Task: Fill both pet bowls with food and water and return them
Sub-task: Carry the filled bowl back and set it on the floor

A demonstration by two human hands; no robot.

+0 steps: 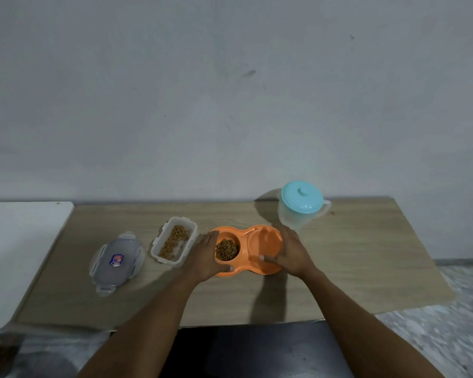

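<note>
Plastic in glossy orange forms the double pet dish (245, 237), a peanut-shaped tray lying flat near the middle of the matte wood-grain table (352, 255). Its left well holds a heap of pebbly brown kibble (226, 249); the smooth right well (266, 240) shows no food, and whether it holds water cannot be told. The left hand (204, 255) grips the dish's left end with the thumb curled over the near rim, and the right hand (292, 252) grips the right end, thumb laid inside the right well. At 1 o'clock from the dish, just beside the right hand, stands a frosted translucent pitcher (298, 216) with a round turquoise lid. At 9 o'clock sits a clear rectangular food box (156, 248), open, with kibble scattered inside, and beyond it its grey clip lid (116, 261) lies flat. Bare tabletop runs toward the near edge at 6 o'clock and the right edge at 3 o'clock.
</note>
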